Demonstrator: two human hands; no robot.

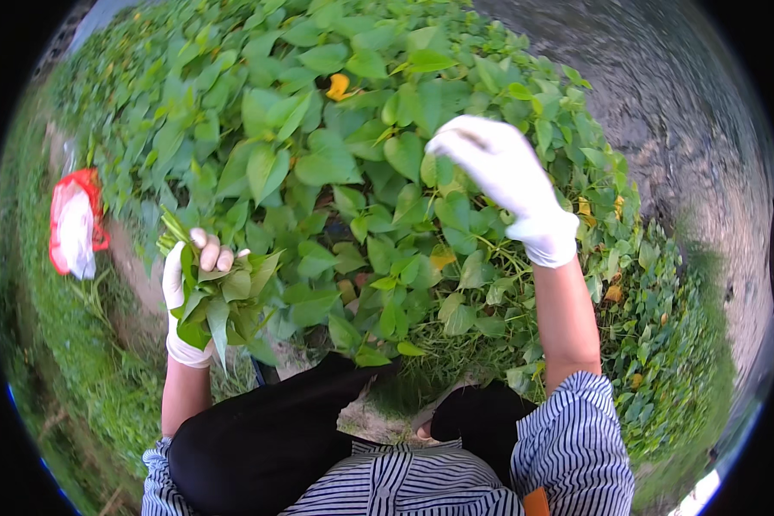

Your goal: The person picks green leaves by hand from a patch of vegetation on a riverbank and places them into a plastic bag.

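Note:
My left hand [193,271], in a white glove, is closed around a bunch of picked leafy stems [232,297]. The cut stem ends stick out above the fingers, and the leaves hang down over the wrist. My right hand [490,161], also in a white glove, hovers over a dense bed of heart-shaped green leaves [326,158], which look like sweet potato vines. Its fingers are bent together and blurred at the tips, close to a leaf [404,155]. Whether they pinch anything is hidden.
A red plastic bag [93,187] with a white bag [76,226] in it lies on the left beside a strip of bare soil [135,258]. Grass [84,348] borders that side. Grey ground [671,109] curves along the right. My black-clad knees [251,438] are at the bed's near edge.

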